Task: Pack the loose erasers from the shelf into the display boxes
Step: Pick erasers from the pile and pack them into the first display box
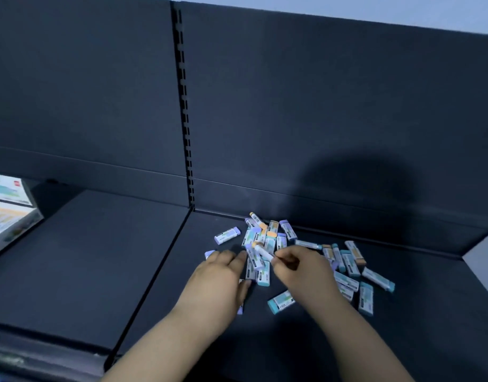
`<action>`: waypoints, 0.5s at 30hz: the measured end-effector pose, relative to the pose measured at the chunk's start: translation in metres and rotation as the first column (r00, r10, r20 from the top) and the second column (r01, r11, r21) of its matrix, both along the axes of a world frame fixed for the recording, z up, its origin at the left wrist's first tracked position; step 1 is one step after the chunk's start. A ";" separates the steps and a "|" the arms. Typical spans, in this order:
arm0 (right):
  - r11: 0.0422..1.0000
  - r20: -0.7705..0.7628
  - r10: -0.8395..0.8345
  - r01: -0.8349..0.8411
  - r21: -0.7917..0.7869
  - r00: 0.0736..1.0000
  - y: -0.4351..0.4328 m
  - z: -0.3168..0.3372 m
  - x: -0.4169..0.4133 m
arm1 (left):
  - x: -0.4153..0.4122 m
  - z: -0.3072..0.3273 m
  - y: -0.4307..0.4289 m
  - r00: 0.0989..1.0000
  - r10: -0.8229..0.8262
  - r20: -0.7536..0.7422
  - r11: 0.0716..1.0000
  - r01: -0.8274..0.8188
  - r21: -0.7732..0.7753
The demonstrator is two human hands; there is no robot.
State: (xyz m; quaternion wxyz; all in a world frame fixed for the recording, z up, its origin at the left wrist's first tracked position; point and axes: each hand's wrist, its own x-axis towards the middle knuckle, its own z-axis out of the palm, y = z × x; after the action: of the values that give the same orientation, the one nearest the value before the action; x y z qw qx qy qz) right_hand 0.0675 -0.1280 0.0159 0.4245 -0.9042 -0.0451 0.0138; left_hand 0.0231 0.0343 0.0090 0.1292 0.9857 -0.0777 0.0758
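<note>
On the dark shelf (85, 271) the loose erasers (270, 238) lie in a heap just right of the seam between two shelf boards, spreading from the middle of the view out toward three o'clock. Both hands reach into the heap from six o'clock. The left hand (223, 274) lies flat at the heap's nine o'clock edge with its fingers stretched out and gripping nothing (a lilac end peeks out past its fingertips). The right hand (295, 267) pinches an orange-tipped eraser (262, 252) between thumb and fingertips, holding it slanted over the middle of the heap, its tip pointing toward ten o'clock. One lilac eraser (227, 235) lies apart from the heap at its ten o'clock side, and a teal eraser (281, 301) lies alone at six o'clock, beside the right wrist. The display boxes (8, 216) stand well apart at nine o'clock, cut by the picture's left edge. A slotted upright (185, 119) runs up the back panel (320, 106) toward twelve o'clock.
</note>
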 end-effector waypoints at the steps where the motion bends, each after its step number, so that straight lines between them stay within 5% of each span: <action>1: 1.000 0.028 0.003 -0.002 -0.025 1.000 0.004 0.000 -0.006 | 0.002 0.001 -0.001 1.000 0.000 -0.002 1.000 0.000 -0.016; 6: 0.988 0.255 0.053 -0.014 -0.155 0.965 0.030 -0.010 -0.030 | 0.008 0.002 0.005 0.999 -0.034 -0.037 0.995 0.031 -0.096; 15: 0.988 0.240 0.122 -0.096 -0.117 0.963 0.055 -0.020 -0.034 | 0.018 -0.017 0.033 0.979 -0.107 -0.172 0.966 0.061 -0.252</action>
State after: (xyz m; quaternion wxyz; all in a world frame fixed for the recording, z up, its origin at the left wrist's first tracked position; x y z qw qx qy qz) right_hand 0.0340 -0.0727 -0.0043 0.3665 -0.9160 -0.1464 -0.0727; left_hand 0.0413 0.0677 -0.0077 0.2600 0.9606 -0.0972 -0.0122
